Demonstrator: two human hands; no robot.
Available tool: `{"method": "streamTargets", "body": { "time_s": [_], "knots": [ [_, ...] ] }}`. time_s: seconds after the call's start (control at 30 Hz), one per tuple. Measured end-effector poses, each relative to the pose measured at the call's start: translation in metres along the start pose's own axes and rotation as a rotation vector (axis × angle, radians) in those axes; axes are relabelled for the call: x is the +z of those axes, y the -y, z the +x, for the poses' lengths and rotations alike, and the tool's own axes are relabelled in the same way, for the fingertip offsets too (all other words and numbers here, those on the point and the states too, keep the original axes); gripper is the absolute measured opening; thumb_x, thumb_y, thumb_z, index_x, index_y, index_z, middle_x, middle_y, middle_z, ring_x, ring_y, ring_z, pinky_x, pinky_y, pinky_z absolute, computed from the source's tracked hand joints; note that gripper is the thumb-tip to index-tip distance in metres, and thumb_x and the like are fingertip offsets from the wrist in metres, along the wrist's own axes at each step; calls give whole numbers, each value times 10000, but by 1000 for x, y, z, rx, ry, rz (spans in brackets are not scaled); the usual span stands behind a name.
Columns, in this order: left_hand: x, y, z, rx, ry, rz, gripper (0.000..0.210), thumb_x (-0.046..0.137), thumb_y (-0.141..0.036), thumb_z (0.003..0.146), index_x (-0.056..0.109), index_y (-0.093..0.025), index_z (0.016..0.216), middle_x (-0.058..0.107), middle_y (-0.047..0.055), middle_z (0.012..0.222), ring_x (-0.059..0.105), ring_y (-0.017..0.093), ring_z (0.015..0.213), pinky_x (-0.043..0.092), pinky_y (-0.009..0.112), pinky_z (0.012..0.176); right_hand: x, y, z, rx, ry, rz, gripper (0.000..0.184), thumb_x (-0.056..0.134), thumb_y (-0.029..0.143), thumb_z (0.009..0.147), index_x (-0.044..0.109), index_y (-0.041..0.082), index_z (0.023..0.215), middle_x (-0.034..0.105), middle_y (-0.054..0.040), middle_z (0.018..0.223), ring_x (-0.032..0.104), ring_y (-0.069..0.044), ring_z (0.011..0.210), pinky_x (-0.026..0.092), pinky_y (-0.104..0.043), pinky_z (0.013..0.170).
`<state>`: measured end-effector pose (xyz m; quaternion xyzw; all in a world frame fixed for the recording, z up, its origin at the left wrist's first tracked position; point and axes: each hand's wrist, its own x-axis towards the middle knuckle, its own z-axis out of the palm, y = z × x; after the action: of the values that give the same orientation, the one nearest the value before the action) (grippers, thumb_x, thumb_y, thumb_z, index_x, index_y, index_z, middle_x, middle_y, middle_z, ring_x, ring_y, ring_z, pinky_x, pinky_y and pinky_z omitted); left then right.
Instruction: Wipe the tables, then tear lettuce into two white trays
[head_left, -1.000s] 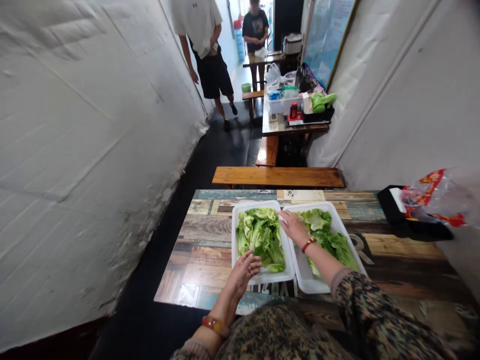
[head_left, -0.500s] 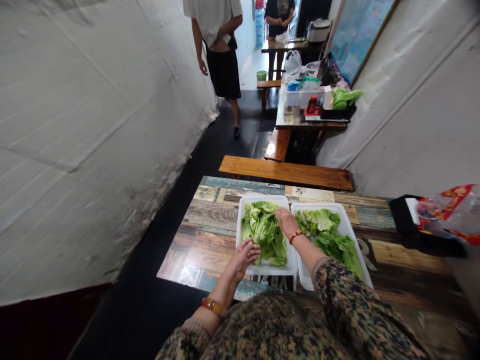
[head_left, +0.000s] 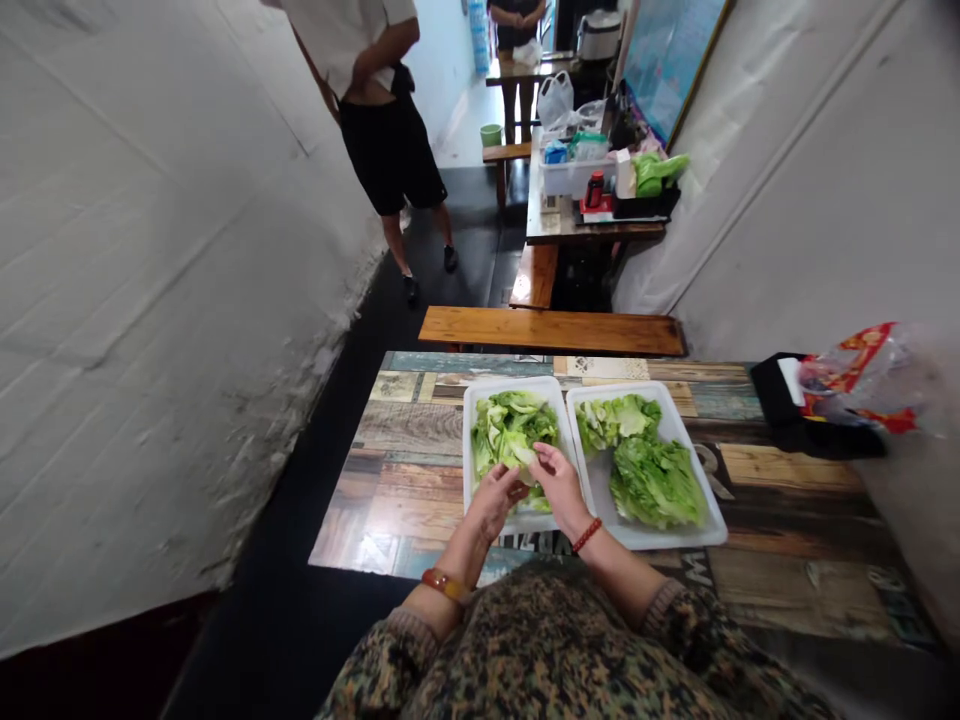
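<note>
Two white plastic trays stand side by side on the patterned wooden table (head_left: 409, 480). Over the left tray (head_left: 469, 420), which holds loose lettuce leaves (head_left: 495, 420), both my hands are close together. A pale green lettuce leaf (head_left: 519, 452) is between them. My left hand (head_left: 495, 500) has its fingers curled on the leaf's near left side. My right hand (head_left: 557, 485) pinches its right edge with thumb and fingers. Inside the right tray (head_left: 694, 500) lie more lettuce leaves (head_left: 656, 480), in a smaller pale pile and a larger darker one; neither hand touches them.
A black box (head_left: 784, 405) with a red and clear plastic bag (head_left: 855, 375) sits at the table's right end. Beyond the table runs a wooden bench (head_left: 551, 330). A person (head_left: 390, 130) in black shorts stands on the left; another person (head_left: 517, 20) is farther back.
My right hand has come back from the left tray's far right side to meet my left hand, and a leaf is now held between them. The nearer person has stepped closer.
</note>
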<state>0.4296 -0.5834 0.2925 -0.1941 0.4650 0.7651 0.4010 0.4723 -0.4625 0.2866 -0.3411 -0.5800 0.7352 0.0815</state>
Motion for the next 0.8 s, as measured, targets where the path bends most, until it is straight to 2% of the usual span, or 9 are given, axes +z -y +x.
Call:
{"method": "streamTargets", "body": {
  "time_s": [0.13, 0.23, 0.33, 0.4, 0.47, 0.57, 0.63, 0.73, 0.8],
  "knots": [
    [-8, -1, 2, 63, -105, -51, 374, 859, -283, 570, 655, -154, 856, 717, 24, 789, 656, 139, 674, 502, 262, 664, 0, 5, -1, -7, 4, -23, 487, 723, 343, 664, 620, 147, 1098, 713, -73, 934, 653, -195, 858, 515, -345, 823],
    [-15, -2, 0, 68, -143, -64, 369, 840, -298, 601, 636, -166, 879, 712, 17, 781, 653, 137, 664, 497, 259, 639, -4, 7, -1, -130, 14, -210, 389, 662, 359, 747, 641, 160, 1081, 709, -84, 978, 648, -204, 876, 510, -353, 822],
    [-13, -2, -3, 77, -111, -111, 384, 828, -361, 632, 583, -181, 866, 699, 10, 791, 649, 129, 674, 500, 263, 661, -1, 8, -8, -354, 169, -488, 268, 566, 295, 832, 674, 199, 1058, 702, -82, 1028, 637, -213, 940, 494, -364, 868],
    [-12, -3, -3, 101, -58, -155, 392, 825, -383, 644, 531, -187, 814, 685, 3, 789, 652, 128, 709, 506, 269, 704, 4, 7, -13, -449, 284, -603, 263, 525, 238, 849, 687, 219, 1055, 704, -73, 1027, 631, -211, 964, 484, -364, 892],
    [-13, -5, -2, 128, -34, -168, 407, 835, -361, 639, 488, -190, 768, 677, -2, 772, 660, 136, 741, 508, 267, 722, 9, 7, -11, -429, 388, -647, 274, 533, 213, 836, 694, 225, 1057, 717, -61, 1003, 645, -206, 932, 498, -353, 869],
    [-22, -8, 2, 117, -74, -130, 385, 835, -309, 638, 504, -188, 794, 688, 1, 745, 670, 148, 701, 518, 267, 678, 13, 9, 10, -276, 509, -630, 232, 564, 242, 823, 721, 221, 993, 743, -39, 943, 676, -196, 849, 526, -330, 801],
    [-29, -10, 5, 88, -109, -110, 358, 814, -288, 660, 528, -184, 849, 705, 13, 751, 673, 152, 659, 521, 267, 633, 12, 13, 35, -229, 464, -652, 224, 542, 274, 846, 729, 214, 952, 748, -38, 938, 683, -195, 850, 529, -326, 797],
    [-36, -10, 7, 57, -136, -89, 330, 781, -264, 690, 534, -178, 892, 728, 41, 792, 686, 164, 656, 520, 265, 594, 12, 18, 80, -307, 262, -855, 260, 489, 240, 878, 706, 205, 1016, 725, -54, 1036, 657, -188, 953, 501, -318, 868],
    [-37, -11, 7, 38, -135, -72, 314, 761, -264, 707, 530, -179, 903, 735, 54, 827, 694, 169, 677, 523, 266, 594, 15, 19, 106, -359, 178, -993, 285, 483, 188, 873, 682, 199, 1075, 697, -73, 1091, 622, -193, 1013, 464, -322, 920]
  ]
}}
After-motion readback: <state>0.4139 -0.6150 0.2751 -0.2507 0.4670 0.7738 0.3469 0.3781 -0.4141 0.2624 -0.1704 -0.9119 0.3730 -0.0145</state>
